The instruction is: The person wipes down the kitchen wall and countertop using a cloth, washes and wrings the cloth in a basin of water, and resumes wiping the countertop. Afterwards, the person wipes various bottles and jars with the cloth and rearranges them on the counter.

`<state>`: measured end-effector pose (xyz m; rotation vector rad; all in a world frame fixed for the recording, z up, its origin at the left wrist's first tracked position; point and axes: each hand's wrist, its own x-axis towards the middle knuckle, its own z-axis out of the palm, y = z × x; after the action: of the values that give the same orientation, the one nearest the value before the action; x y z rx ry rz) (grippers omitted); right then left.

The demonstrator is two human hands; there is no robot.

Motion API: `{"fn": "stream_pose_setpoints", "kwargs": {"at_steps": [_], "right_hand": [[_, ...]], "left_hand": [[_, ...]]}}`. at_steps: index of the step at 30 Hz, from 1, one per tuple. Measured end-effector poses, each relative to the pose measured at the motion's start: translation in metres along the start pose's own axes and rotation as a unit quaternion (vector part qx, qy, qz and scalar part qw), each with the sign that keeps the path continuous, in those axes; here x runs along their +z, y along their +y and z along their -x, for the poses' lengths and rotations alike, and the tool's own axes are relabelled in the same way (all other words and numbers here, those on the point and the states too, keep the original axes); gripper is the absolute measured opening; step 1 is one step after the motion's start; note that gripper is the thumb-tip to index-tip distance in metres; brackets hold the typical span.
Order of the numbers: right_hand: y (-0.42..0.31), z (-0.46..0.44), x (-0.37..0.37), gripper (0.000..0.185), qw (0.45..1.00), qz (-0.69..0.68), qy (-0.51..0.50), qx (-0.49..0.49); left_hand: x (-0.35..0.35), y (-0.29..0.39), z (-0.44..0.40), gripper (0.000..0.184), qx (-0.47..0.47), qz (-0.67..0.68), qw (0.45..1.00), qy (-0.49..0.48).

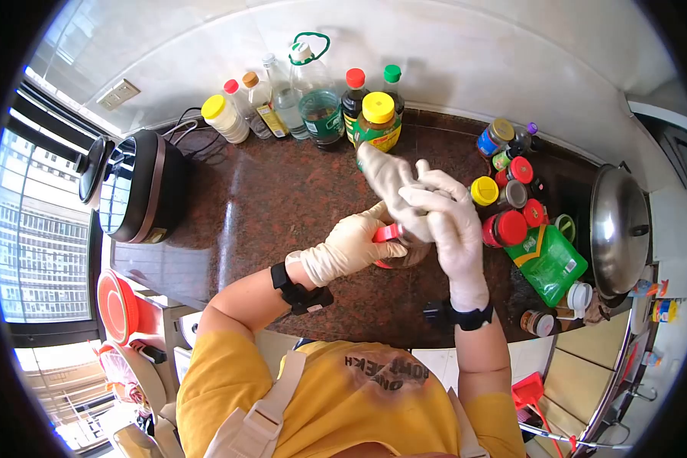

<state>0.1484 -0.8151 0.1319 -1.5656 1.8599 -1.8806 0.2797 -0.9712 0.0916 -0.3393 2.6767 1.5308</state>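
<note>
My left hand [347,248], in a pale glove, grips a clear container [414,253] with a red part [389,233] over the counter. Both hands hide much of the container, so its full shape cannot be made out. Just to the right, my gloved right hand [454,217] is closed around a whitish cloth [389,175]. The cloth stretches up and left from the fingers, above the container. Behind its upper end stands a jar with a yellow lid [379,126].
Along the wall stand several bottles, including a large one with a green handle [319,107]. A black rice cooker [141,187] is at left. To the right are red-lidded jars [505,229], a green packet [548,263] and a lidded metal pan [620,229]. The dark counter [259,206] has a near edge by my body.
</note>
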Motion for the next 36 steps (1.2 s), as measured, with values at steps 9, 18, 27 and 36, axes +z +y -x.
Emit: {"fn": "stream_pose_setpoints", "kwargs": {"at_steps": [9,18,27,36], "right_hand": [[0.007,0.018,0.038,0.023,0.990,-0.056,0.077,0.108],[0.101,0.156,0.059,0.039,0.972,0.051,0.210,0.094],[0.110,0.233,0.018,0.064,0.823,-0.204,0.206,0.489],[0.105,0.225,0.018,0.065,0.870,-0.187,0.174,0.422]], "left_hand": [[-0.008,-0.005,0.020,0.038,0.018,-0.031,0.999,-0.013],[0.016,-0.040,0.018,0.041,0.044,0.065,0.996,0.044],[-0.091,-0.040,0.002,0.046,0.008,0.283,0.939,0.194],[-0.115,-0.105,-0.054,0.035,-0.005,0.197,0.949,0.246]]}}
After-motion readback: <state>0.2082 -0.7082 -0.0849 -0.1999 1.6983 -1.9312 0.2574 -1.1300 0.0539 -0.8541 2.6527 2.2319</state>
